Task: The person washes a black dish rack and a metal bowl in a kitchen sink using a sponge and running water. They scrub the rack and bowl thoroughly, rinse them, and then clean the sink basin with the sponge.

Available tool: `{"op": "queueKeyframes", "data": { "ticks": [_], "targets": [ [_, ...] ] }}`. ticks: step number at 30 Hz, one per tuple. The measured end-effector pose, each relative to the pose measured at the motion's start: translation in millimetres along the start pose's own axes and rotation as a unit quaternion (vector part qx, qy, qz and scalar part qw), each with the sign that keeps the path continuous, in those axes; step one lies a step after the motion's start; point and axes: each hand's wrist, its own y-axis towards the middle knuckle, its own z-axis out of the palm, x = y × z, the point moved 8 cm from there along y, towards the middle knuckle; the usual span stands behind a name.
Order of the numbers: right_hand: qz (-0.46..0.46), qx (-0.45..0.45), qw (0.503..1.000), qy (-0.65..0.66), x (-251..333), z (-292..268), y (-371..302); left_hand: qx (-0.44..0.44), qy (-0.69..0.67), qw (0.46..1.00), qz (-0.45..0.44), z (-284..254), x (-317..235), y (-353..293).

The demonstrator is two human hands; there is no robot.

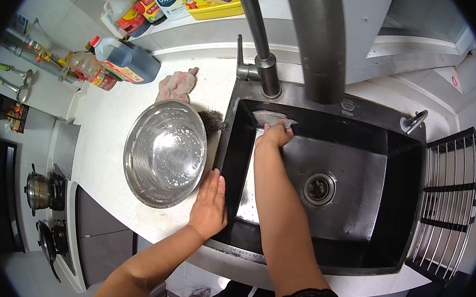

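Observation:
My right hand (276,135) reaches into the back left corner of a dark sink (404,191) and grips a pale grey cloth (269,118), pressed against the inner back wall. Some fingers are hidden behind the cloth. My left hand (210,207) lies flat on the sink's left rim, fingers stretched out and holding nothing. Just left of it, a wet, shiny metal bowl (165,153) with suds and drops inside stands on the white counter. A round drain (319,188) shows in the sink floor.
A dark scouring pad (212,120) and a crumpled pinkish rag (177,85) lie behind the bowl. The tall faucet (267,72) rises at the sink's back edge. A folding metal rack (447,206) rests at the right. Bottles (126,59) crowd the back left.

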Motion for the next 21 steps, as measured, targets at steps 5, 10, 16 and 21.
{"op": "queueKeyframes", "data": {
  "ticks": [5, 10, 16, 21],
  "targets": [
    [0.008, 0.035, 0.97, -0.239, -41, 7, 2, 0.007, -0.006, 1.0, 0.011, 1, -7, 4],
    [-0.268, 0.278, 0.902, -0.194, -10, 56, -63, -0.001, -0.026, 1.0, -0.002, 0, 0, 0],
    [-0.263, 0.169, 0.928, -0.202, -31, 44, -13, 0.013, -0.015, 1.0, 0.003, -1, -6, 6],
    [-0.04, -0.032, 0.991, -0.125, 7, -1, 36, 0.016, -0.002, 1.0, 0.002, -1, 0, -1]
  ]
}}
